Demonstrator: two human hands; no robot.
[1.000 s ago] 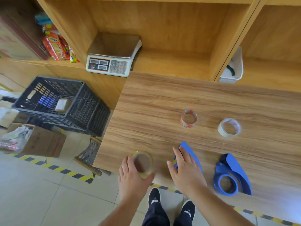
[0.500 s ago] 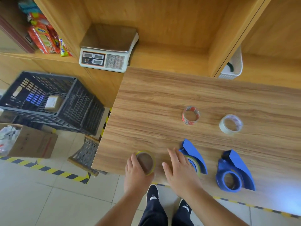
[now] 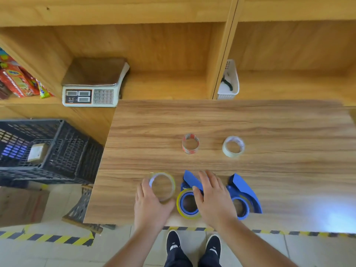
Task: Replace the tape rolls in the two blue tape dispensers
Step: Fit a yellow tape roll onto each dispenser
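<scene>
Two blue tape dispensers lie near the wooden table's (image 3: pixel 212 120) front edge. The left dispenser (image 3: pixel 188 179) holds a yellow-edged roll (image 3: pixel 179 206). My right hand (image 3: pixel 213 197) is spread over it, fingers apart; I cannot tell whether it touches. The right dispenser (image 3: pixel 245 189) lies free beside that hand. My left hand (image 3: pixel 149 207) grips the near-left rim of a clear tape roll (image 3: pixel 163 186) standing flat on the table, left of the dispensers. Farther back stand a red-printed roll (image 3: pixel 190 144) and a white roll (image 3: pixel 233 147), both untouched.
Behind the table are wooden shelves with a weighing scale (image 3: pixel 90 87), snack packets (image 3: pixel 17 81) and a white basket (image 3: pixel 230 81). A black plastic crate (image 3: pixel 57 151) and a cardboard box (image 3: pixel 21 205) sit on the floor at the left. Yellow-black tape (image 3: pixel 48 237) marks the floor.
My right hand has slid right and back off the left dispenser's roll, which now shows. My left hand stays on the clear roll. The camera has tilted and shifted.
</scene>
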